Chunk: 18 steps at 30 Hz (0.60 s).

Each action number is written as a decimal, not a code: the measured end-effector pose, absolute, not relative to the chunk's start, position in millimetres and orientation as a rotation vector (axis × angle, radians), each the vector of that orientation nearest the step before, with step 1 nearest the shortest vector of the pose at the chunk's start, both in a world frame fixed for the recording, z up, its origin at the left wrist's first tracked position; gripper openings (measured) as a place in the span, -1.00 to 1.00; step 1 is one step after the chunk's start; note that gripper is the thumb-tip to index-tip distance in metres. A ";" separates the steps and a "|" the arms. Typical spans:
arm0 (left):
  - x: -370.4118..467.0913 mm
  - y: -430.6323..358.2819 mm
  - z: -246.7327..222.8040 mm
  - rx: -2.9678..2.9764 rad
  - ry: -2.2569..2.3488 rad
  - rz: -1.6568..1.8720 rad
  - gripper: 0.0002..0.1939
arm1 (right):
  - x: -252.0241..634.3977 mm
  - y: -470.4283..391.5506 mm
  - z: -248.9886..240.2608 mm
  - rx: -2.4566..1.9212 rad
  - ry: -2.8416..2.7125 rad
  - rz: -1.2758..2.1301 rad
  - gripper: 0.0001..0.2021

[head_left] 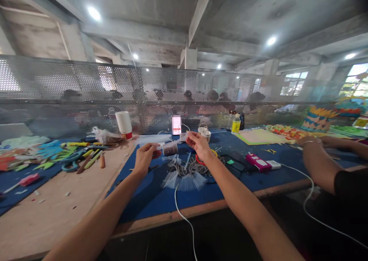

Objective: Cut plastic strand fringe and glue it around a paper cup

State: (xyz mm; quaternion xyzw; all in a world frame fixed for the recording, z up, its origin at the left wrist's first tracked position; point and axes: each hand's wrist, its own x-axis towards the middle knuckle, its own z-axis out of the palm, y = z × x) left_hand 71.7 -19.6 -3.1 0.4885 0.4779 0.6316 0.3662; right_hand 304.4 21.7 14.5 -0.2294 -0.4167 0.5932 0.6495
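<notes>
Apparently, in the head view, pinching a small translucent roll [170,149] at one end with the left hand [145,156], and a clear strip [182,138] beside it with the right hand [199,146], with fingertips closed on each; raised above grey cords [198,169] on the blue mat [135,199]. Likely light, thin, a bit slippery and easily creased; best to take by the ends, without squeezing the middle.
</notes>
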 end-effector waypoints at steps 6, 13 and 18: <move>69.8 -17.9 -3.5 1.172 1.214 1.579 -0.76 | 309.9 32.9 10.3 -0.710 -0.929 1.216 -0.77; 70.1 -16.9 -3.5 1.179 1.179 1.500 -0.61 | 314.8 36.6 10.4 -0.781 -0.909 1.087 -0.80; 70.9 -12.6 -8.1 1.310 1.219 1.552 -0.56 | 316.1 34.8 11.4 -0.798 -0.934 1.034 -0.77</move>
